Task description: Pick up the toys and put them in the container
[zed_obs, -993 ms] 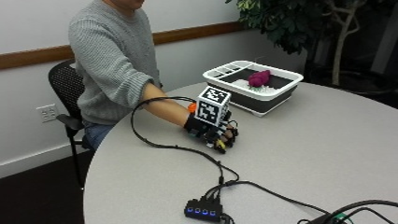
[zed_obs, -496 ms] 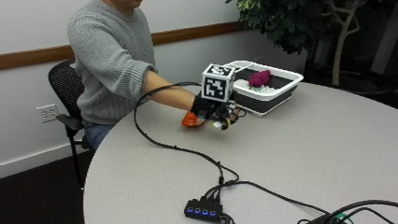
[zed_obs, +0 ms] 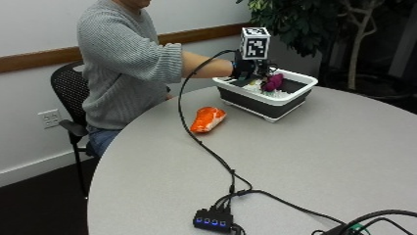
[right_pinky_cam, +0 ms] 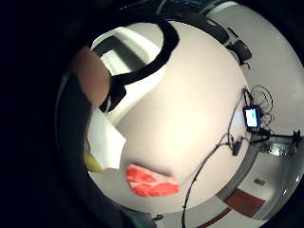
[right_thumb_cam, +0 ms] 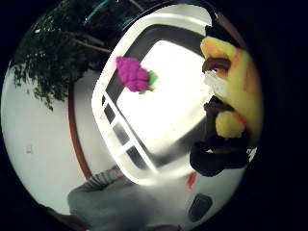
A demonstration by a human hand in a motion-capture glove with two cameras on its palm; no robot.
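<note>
My gloved right hand [zed_obs: 246, 68] grips a yellow plush toy [right_thumb_cam: 236, 82] above the white-rimmed container [zed_obs: 287, 100], where purple toy grapes [zed_obs: 271, 82] lie. A red steak toy [zed_obs: 208, 119] rests on the desk [zed_obs: 312, 166].

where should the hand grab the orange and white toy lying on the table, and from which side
Take the orange and white toy across its narrower middle, coming down from above. It lies flat and alone on the grey round table, long axis running toward the white and dark container, so a thumb and fingers can probably close over its two long sides with nothing in the way.
</note>
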